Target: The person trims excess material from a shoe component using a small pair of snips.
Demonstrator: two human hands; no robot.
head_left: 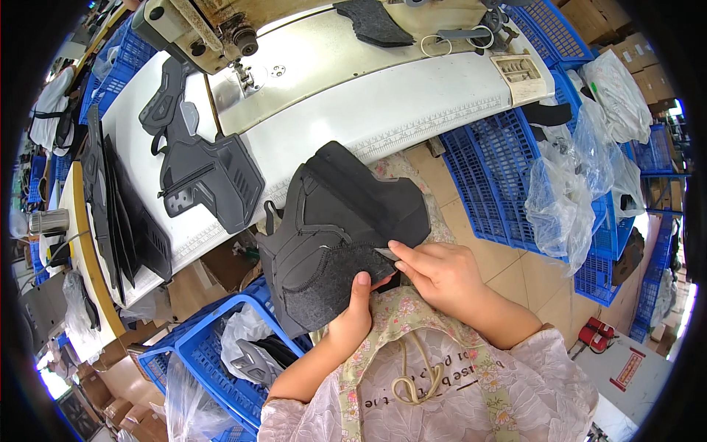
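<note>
"While the black padded piece [368, 193] is held in front of the white table [317, 132], its upper end overlapping the table's edge in this view, how is it steadied?"

"By the left hand [350, 320], which is closed on its near edge. The thumb is laid over the fuzzy charcoal panel [331, 283]; the other fingers are mostly hidden underneath."

"And how is the right hand [448, 274] placed?"

"It is pinched at the panel's right side, where a small grey pointed tool [385, 253] seems to be gripped between thumb and forefinger. Whether that is a blade or a pair of tweezers cannot be told."

"How is work at that edge best done?"

"The panel should be drawn taut by the left thumb, so that no fold is caught. The tip should be held low and moved in short strokes, and it should be aimed away from the left fingers, which are close by. The curved seam [325, 263] should be spared, since a nicked stitch could run."

"And the bulk of the piece?"

"It is probably soft enough to sag, so its weight is better borne by the floral apron [412, 302] below than by the pinch."
</note>
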